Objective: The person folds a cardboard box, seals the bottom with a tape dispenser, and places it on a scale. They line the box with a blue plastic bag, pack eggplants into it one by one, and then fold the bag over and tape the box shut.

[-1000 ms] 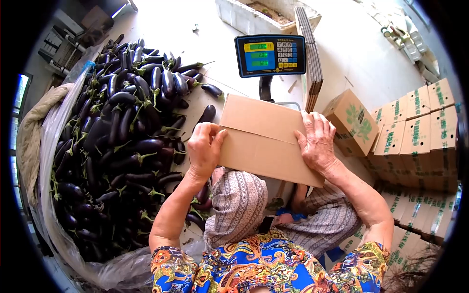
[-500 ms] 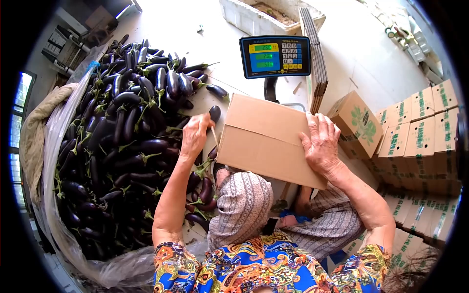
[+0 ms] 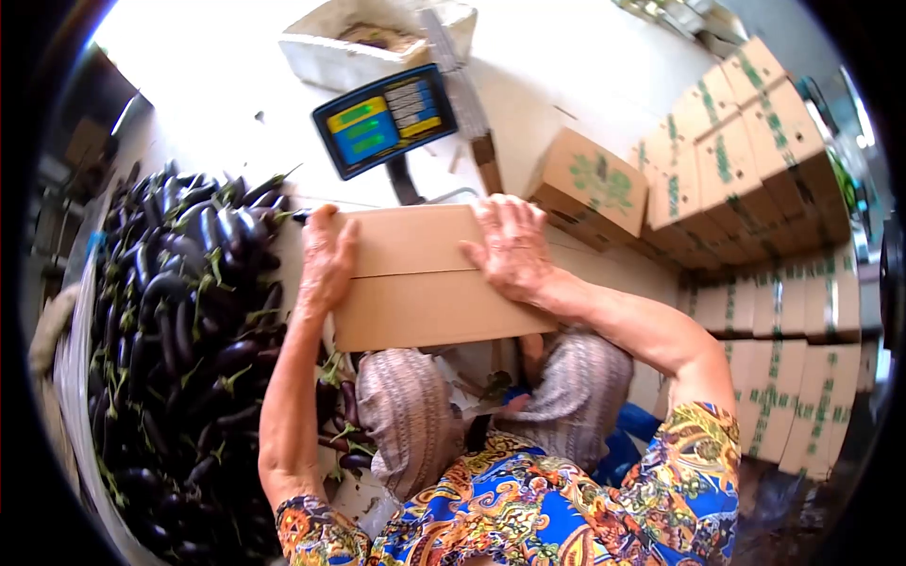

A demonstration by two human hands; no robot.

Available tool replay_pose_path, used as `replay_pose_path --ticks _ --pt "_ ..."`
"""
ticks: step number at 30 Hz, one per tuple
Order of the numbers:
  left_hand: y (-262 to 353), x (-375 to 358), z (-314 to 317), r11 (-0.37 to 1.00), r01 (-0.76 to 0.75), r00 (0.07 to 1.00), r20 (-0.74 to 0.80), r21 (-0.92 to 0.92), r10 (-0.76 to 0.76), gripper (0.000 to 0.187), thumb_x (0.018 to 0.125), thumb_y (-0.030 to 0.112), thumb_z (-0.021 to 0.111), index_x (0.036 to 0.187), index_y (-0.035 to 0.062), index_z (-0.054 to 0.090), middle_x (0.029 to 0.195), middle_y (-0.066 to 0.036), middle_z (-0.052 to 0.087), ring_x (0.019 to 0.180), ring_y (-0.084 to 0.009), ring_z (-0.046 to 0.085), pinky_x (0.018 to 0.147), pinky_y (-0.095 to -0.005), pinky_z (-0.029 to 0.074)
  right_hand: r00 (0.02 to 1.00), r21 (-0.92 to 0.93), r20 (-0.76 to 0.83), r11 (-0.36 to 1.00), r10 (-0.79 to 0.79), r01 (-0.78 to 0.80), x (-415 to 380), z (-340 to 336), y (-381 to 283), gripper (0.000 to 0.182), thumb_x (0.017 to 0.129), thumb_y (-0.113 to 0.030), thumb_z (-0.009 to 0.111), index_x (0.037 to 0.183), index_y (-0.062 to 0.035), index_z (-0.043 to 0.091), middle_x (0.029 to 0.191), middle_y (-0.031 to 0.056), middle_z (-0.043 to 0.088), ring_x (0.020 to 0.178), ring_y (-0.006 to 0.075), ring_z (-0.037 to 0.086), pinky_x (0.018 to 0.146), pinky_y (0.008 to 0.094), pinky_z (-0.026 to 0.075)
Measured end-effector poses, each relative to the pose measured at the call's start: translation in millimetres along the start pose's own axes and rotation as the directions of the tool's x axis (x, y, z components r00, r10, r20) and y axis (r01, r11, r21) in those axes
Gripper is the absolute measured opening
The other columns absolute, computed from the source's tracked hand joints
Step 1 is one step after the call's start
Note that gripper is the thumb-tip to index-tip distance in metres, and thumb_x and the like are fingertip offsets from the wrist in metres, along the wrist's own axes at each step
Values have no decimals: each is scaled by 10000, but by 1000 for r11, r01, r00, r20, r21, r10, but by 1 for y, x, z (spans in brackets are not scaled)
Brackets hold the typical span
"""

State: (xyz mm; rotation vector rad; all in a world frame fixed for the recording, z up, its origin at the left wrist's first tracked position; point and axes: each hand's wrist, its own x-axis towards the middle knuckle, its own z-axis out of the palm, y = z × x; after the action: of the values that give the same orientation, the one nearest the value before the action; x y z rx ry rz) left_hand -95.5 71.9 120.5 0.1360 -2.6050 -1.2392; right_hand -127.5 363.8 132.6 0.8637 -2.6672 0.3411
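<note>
A plain brown cardboard box (image 3: 415,300) with its top flaps closed sits in front of my knees, beside the scale display (image 3: 384,121). My left hand (image 3: 327,259) grips the box's far left corner, thumb near the top and fingers along the side. At the far right corner, my right hand (image 3: 511,243) holds the box, its palm against the top and its fingers reaching to the edge. A large heap of dark purple eggplants (image 3: 179,321) lies to the left of my left arm. The underside of the box is hidden.
A white foam box (image 3: 330,52) stands beyond the scale, with flattened cardboard (image 3: 458,85) upright beside it. One printed carton (image 3: 590,184) is at the right, near stacked cartons (image 3: 727,174). Plastic sheeting (image 3: 77,377) edges the heap.
The view has turned right. My left hand has moved from beside the box onto its left corner. The box now lies straighter before me, and my right hand remains on it.
</note>
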Motion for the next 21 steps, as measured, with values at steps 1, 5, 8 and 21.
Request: replay_pose_path --ticks 1,5,8,21 --pt "-3 6 -2 999 16 999 38 -44 -15 454 980 318 536 1271 -21 455 1201 -257 514 1143 -387 500 1012 -449 388 999 28 -31 999 16 -15 -1 1 1 595 928 -489 544 1337 -57 519 1235 161 523 1170 323 463 994 495 319" --pt "-13 4 -9 990 140 988 74 -36 -137 411 988 328 524 1246 13 465 1180 -259 524 1137 -379 503 1007 -443 393 993 275 -8 955 119 -112 13 9 7 533 976 -470 492 1291 -48 574 1244 143 577 1187 303 487 1029 459 322" --pt "-1 -3 -6 997 74 997 31 12 -75 377 997 324 507 1223 22 496 1174 -231 533 1146 -366 504 1014 -443 387 970 445 -87 880 226 -165 9 9 29 493 1011 -438 459 1248 -30 604 1239 148 615 1143 317 541 1025 432 378" --pt "4 0 -5 993 103 982 167 -59 -91 391 963 305 556 1216 10 509 1172 -169 522 1121 -283 505 1009 -374 388 846 675 22 616 533 -406 -12 23 40 496 938 -462 603 1125 -12 509 991 251 614 950 387 602 852 463 468"
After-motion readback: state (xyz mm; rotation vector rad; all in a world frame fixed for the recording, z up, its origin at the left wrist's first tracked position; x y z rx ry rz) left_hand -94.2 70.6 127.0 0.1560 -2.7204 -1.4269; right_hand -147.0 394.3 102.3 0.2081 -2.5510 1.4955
